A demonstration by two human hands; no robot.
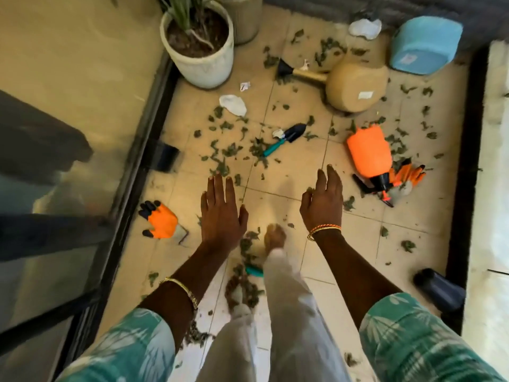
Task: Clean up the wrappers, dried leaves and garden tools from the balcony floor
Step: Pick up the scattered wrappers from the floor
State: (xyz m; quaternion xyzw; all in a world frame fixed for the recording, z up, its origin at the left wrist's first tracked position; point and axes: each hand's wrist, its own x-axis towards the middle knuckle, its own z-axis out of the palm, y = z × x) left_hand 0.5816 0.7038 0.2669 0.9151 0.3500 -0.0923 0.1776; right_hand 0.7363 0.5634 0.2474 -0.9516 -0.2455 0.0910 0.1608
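My left hand [221, 213] and my right hand [323, 202] hang above the tiled balcony floor [286, 172], fingers straight, holding nothing. Dried green leaves [231, 150] are scattered over the tiles. Ahead lie a small trowel with a teal handle [286, 139], a white wrapper [233, 104], a tiny crumpled wrapper [244, 86] and another white wrapper [365, 28] at the back. An orange spray bottle [370, 154] lies on its side to the right, with an orange glove [407, 175] beside it. A second orange glove [161, 220] lies left of my left hand. A teal handle [253, 270] shows by my foot.
A beige watering can [355, 86] lies tipped at the back, a blue tub [425, 45] beyond it. Two potted plants [198, 42] stand at the back left. A glass door frame [137, 172] bounds the left, a dark sill [465, 166] the right. A dark pot [438, 289] lies near right.
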